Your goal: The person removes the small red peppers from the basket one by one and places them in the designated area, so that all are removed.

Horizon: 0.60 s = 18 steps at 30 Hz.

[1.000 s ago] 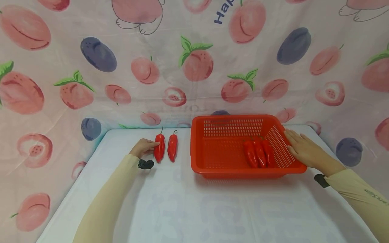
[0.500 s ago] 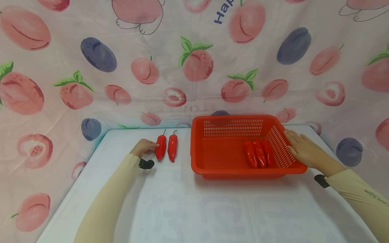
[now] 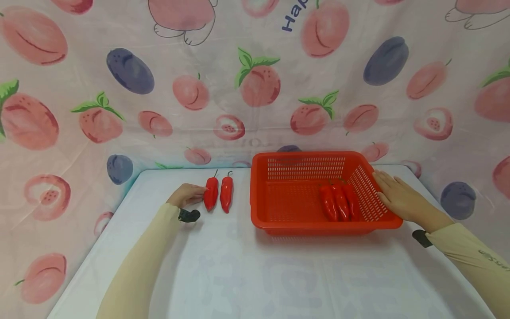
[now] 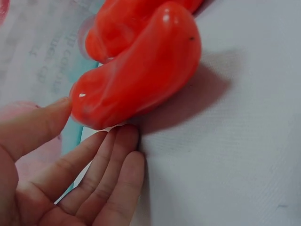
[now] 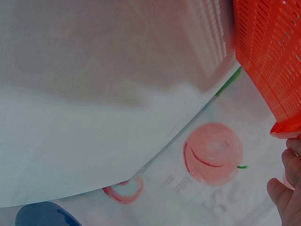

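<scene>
A fruit-print backdrop [image 3: 275,122], lettered "Hap" at top, hangs behind the white table [image 3: 239,274]. The right hand [image 3: 400,199], fingers straight, rests against the red slotted basket [image 3: 326,225] holding three chili peppers [image 3: 340,203]. Beside a second chili pepper [image 3: 226,195], the left hand [image 3: 186,194], fingers unclenched, touches the left chili pepper [image 3: 211,195] immediately rightward, stem pointing backdropward, lying nearly front-to-back.
</scene>
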### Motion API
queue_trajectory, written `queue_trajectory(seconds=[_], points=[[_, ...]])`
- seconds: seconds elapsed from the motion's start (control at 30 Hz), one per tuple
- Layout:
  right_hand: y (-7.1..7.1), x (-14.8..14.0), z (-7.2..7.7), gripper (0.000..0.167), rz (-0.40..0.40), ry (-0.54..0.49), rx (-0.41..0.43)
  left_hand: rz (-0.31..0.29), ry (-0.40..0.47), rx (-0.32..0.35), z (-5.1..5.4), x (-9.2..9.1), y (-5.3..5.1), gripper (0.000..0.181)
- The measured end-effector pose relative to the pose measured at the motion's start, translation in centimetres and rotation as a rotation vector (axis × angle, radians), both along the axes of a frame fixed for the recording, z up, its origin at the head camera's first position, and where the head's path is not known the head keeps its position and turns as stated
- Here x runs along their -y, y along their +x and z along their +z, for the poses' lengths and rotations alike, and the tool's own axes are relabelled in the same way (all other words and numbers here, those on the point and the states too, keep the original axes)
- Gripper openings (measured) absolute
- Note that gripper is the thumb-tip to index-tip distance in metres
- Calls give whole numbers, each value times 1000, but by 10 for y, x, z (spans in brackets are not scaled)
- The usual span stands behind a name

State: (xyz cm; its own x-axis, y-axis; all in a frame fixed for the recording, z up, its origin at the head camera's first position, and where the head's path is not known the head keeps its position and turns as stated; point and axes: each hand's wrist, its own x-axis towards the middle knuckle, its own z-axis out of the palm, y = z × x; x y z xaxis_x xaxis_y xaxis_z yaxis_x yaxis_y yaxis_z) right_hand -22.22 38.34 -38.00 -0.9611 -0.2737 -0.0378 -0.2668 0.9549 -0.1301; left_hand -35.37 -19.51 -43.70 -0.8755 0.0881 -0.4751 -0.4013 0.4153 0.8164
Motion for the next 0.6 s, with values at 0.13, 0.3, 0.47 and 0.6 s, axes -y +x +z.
queue_trajectory(seconds=[0.13, 0.3, 0.47, 0.6], points=[[0, -1, -1, 67, 8, -2, -10, 1, 56, 12, 2, 5, 1, 55], [0, -2, -2, 65, 23, -3, -28, -47, 9, -21, 8, 12, 5, 62], [0, -3, -2, 65, 33, -6, -40, -57, 14, -60, 19, 18, 8, 63], [0, -2, -1, 66, 22, 3, -29, -63, 87, -126, 25, 20, 9, 56]])
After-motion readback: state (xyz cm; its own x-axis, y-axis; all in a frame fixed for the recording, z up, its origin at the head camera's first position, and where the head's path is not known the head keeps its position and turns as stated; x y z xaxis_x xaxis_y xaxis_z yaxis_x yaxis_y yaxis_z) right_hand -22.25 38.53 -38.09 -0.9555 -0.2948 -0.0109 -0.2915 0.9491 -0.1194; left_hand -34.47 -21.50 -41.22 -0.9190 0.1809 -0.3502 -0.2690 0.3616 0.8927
